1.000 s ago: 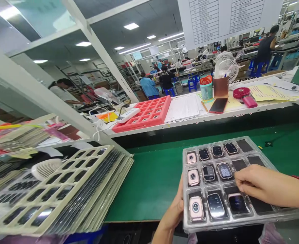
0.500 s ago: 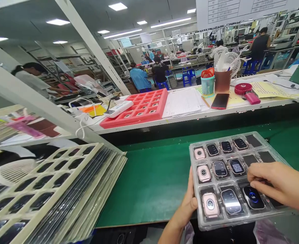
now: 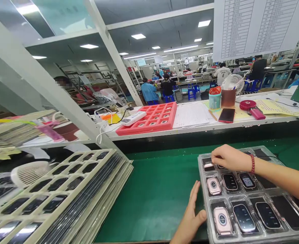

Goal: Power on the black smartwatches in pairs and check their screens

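A clear plastic tray (image 3: 207, 217) of smartwatches lies at the right of the green bench. In its left column, a pink smartwatch (image 3: 213, 185) and another pink smartwatch (image 3: 222, 220) show their backs. Several others lie screen up, among them a smartwatch with a QR code (image 3: 247, 180). My right hand (image 3: 227, 157) reaches across to the far left compartment, fingertips pinched on a smartwatch (image 3: 209, 166) that sits tilted there; the fingers partly hide it. Beside the tray's left edge, my left hand (image 3: 190, 217) is open, fingers stretched out, thumb close to the rim.
A tall stack of cream-framed trays (image 3: 88, 193) with dark screens stands at the left. On the shelf behind are a red foam tray (image 3: 151, 118), papers (image 3: 192, 115), a phone (image 3: 227, 115) and a pen cup (image 3: 215, 101). A slanting white post (image 3: 70, 105) rises at left. Several people sit farther back.
My right hand has moved from the near right compartments to the far left one and pinched a smartwatch. My left hand has let go of the tray's edge. The view has shifted.
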Available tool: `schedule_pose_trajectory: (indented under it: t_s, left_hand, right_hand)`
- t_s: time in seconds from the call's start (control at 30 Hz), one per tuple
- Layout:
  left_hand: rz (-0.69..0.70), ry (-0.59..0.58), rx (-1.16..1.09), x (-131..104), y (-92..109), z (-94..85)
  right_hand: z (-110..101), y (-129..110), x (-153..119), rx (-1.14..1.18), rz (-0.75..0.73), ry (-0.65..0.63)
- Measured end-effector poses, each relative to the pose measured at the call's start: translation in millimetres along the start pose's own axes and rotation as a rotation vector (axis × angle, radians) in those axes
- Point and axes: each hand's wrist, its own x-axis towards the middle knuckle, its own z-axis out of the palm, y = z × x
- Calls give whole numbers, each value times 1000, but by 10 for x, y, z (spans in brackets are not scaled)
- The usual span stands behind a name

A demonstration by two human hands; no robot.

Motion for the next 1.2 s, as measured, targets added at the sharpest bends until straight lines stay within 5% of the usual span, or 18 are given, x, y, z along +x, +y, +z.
schedule_pose_trajectory:
  t_s: [0.27, 0.47, 0.57, 0.73, 0.97, 1.2]
  left_hand:
    - [204, 193, 412, 546, 164, -311]
    - [228, 368, 433, 863, -134, -456]
    - [185, 414, 406, 904, -255, -511]
    - [136, 408, 356, 911, -284, -517]
    - [119, 367, 358, 913, -278, -457]
    - [76, 338, 374, 940, -346, -468]
  right_hand:
    - [-24, 240, 77, 299, 175, -114]
    - [-20, 288, 140, 409, 232, -192]
    - [10, 262, 182, 327, 192, -125]
    - [4, 2, 30, -40, 77, 161]
    - [6, -407, -442, -88, -74, -158]
    - [-46, -250, -312, 187, 35, -188]
